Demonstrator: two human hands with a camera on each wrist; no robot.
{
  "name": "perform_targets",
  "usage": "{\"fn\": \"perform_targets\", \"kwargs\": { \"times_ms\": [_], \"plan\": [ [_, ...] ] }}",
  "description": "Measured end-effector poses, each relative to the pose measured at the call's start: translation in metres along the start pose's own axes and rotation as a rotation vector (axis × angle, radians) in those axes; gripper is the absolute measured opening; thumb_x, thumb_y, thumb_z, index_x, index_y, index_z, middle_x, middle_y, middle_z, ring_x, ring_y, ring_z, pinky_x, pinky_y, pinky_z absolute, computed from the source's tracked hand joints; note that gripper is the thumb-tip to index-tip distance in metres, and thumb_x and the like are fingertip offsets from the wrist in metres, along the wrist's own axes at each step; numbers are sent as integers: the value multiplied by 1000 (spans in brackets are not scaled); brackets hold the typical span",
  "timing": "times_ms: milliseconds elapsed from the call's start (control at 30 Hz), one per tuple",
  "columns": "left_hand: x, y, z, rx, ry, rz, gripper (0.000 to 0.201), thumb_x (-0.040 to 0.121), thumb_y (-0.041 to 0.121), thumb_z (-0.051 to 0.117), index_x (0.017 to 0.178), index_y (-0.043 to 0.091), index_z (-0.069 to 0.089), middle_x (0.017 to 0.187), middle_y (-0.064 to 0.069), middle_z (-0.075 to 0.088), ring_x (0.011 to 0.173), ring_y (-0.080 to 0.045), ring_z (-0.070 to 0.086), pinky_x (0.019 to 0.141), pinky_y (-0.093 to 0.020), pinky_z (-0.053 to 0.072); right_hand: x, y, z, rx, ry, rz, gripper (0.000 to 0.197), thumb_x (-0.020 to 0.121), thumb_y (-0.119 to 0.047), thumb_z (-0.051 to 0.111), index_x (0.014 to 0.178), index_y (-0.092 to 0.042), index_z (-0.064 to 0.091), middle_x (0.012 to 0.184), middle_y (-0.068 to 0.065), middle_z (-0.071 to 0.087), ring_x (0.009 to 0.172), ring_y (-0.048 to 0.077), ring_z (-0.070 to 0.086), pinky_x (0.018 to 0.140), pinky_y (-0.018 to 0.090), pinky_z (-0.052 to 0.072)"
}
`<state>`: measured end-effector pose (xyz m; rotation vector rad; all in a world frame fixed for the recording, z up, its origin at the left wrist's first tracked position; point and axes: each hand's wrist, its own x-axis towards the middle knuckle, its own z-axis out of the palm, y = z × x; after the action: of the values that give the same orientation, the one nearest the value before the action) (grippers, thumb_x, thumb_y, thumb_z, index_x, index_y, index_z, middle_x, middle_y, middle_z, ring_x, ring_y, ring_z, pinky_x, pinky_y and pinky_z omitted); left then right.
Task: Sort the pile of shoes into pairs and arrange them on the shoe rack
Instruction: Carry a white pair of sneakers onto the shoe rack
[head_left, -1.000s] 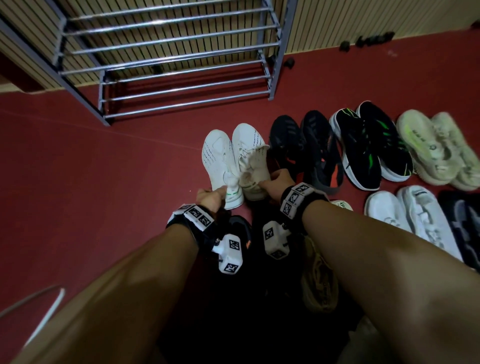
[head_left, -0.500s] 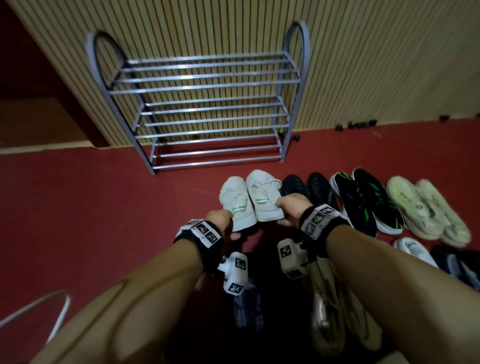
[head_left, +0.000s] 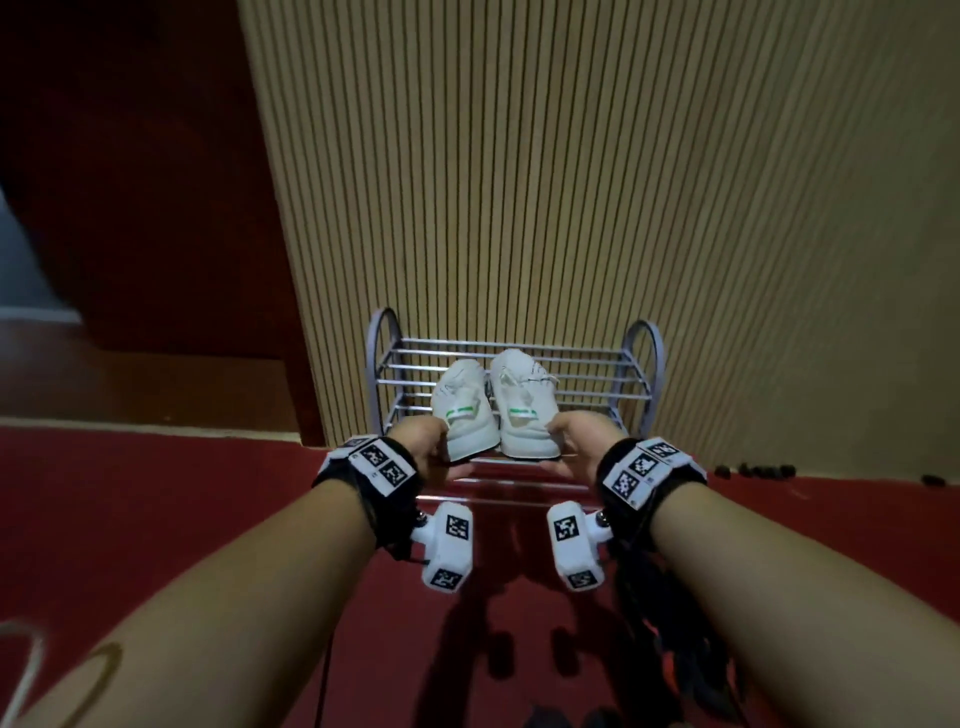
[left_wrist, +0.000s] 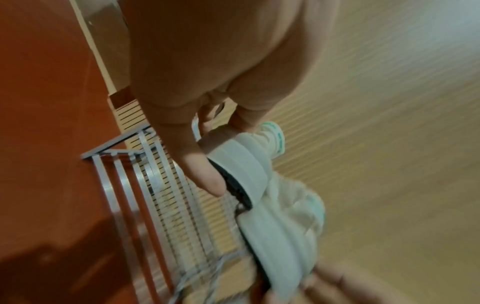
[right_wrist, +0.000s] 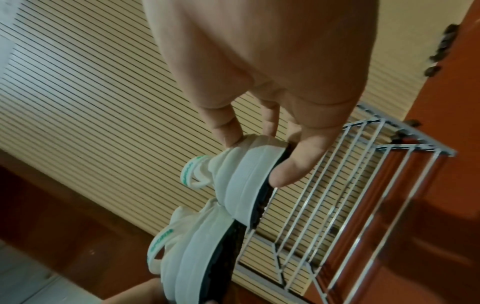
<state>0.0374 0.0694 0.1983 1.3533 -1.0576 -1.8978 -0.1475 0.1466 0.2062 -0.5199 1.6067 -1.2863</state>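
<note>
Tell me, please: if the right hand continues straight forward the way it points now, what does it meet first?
Probably the shoe rack: the right hand holds a white shoe by its heel toward the top bars. Depth is unclear.

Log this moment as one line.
phase: carrying pair to rack | left hand: grips left white shoe by heel | right hand: grips right white shoe by heel | shoe rack: no shoes on it

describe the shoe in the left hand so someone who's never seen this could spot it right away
Find the metal shoe rack against the ribbed beige wall. Two white sneakers hang in front of it, heels toward the camera. The left hand grips the left white sneaker by its heel; it is more tilted than its twin.
</note>
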Motion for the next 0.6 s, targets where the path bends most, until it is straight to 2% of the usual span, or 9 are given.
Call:
{"fn": "perform_targets", "kwargs": {
  "times_ms": [67,133,167,267,333,400,467,533,600],
  "plan": [
    [-8,23,-9,-119,15,16,26,97,4,38,114,11,57,107,-12,65,85,-25,65,52,-39,58,-3,-18,16,23,-16,-17,22,88,-4,49,108,-5,56,101,14,62,79,25,63,55,34,55],
    [-9,40,-13,-199,5,38,30,99,6,37,122,12,55,108,-11,65,89,-24,64,61,-40,56,-2,-34,30,34,-43,-34,24,88,-3,47,111,-4,56,103,15,61,79,25,62,49,32,55],
    [-8,47,-14,-230,7,52,29,99,6,36,119,11,56,106,-11,65,90,-25,64,68,-40,56,0,-41,38,40,-52,-37,24,89,-3,46,112,-4,55,105,15,60,79,24,62,49,32,56],
    [7,59,-18,-331,37,53,22,101,8,35,91,10,55,90,-12,61,79,-25,59,82,-42,53,11,-53,54,41,-49,-40,29,90,-3,46,118,-2,53,115,19,62,85,27,63,59,37,55],
    [24,62,-19,-347,41,40,21,101,10,36,91,8,53,89,-13,60,80,-26,59,76,-40,53,22,-57,60,38,-45,-34,33,89,-2,47,121,-1,52,119,20,62,92,30,65,63,37,55],
    [44,66,-20,-370,46,22,18,100,10,38,107,8,54,103,-15,62,91,-30,61,66,-41,53,36,-61,61,44,-35,-26,30,89,-2,47,119,-2,52,117,19,62,98,32,64,68,40,55],
    [67,70,-20,-392,69,17,25,98,8,41,119,8,54,108,-16,61,88,-32,60,59,-41,51,52,-63,62,43,-41,-8,21,91,-2,45,111,-3,52,108,17,60,95,30,62,74,40,53],
    [87,72,-23,-408,83,13,25,96,7,44,119,8,54,104,-17,61,87,-32,59,59,-41,51,69,-64,65,42,-41,13,16,92,-1,44,105,-4,52,104,16,59,89,28,61,72,39,52],
    [108,72,-27,-397,110,32,23,95,6,46,116,5,55,101,-18,61,86,-33,60,56,-40,52,90,-63,68,32,-28,13,19,91,-1,46,109,-3,52,110,18,59,88,28,61,65,37,53]
  ]
}}
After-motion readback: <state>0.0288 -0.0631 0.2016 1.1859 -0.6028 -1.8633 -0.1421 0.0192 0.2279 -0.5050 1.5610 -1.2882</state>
